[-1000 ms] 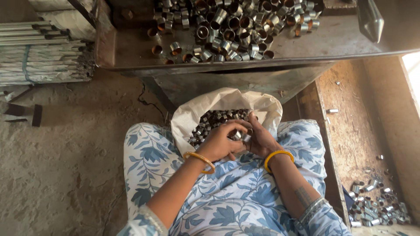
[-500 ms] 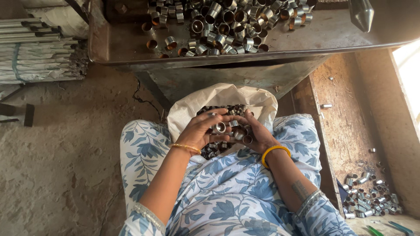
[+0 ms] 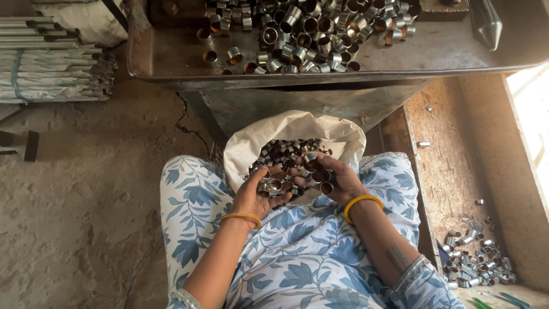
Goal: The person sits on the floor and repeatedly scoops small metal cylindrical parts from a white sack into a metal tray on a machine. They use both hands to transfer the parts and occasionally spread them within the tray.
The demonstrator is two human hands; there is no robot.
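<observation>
Head view: left hand (image 3: 260,197) and right hand (image 3: 337,180) each cup metal rings (image 3: 289,157) over the open sack (image 3: 291,129) in the lap, just beneath the tray (image 3: 171,66) edge

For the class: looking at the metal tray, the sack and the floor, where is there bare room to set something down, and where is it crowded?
Free: the metal tray between its heap of rings and the grey cone; the dirt floor left of the knee. Crowded: the sack, full of rings, with the left hand and right hand cupping handfuls.
</observation>
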